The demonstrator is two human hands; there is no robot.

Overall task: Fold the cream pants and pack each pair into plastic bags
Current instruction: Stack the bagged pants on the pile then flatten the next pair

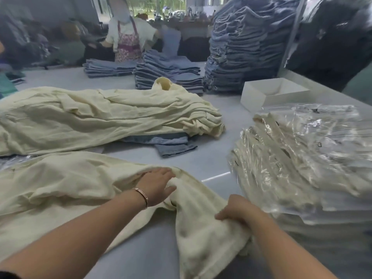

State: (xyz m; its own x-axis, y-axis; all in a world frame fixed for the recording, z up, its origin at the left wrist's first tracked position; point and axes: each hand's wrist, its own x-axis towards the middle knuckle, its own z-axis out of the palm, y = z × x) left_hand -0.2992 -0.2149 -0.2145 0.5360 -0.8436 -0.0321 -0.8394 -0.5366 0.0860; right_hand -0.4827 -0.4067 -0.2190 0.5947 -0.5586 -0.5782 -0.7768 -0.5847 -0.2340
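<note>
A pair of cream pants (66,190) lies spread across the near part of the grey table (211,166), its waist end bunched toward the right. My left hand (157,184), with a bracelet on the wrist, grips a fold of that waist end. My right hand (237,210) grips the cloth nearer the table's front. Behind lies a heap of loose cream pants (96,115). At the right sits a stack of bagged cream pants (302,158) in shiny clear plastic.
Folded blue jeans (171,143) poke out from under the cream heap. Stacks of jeans (169,75) and a tall pile (241,47) stand at the back. A white open box (271,93) sits at the right. A person in an apron (128,37) works across the table.
</note>
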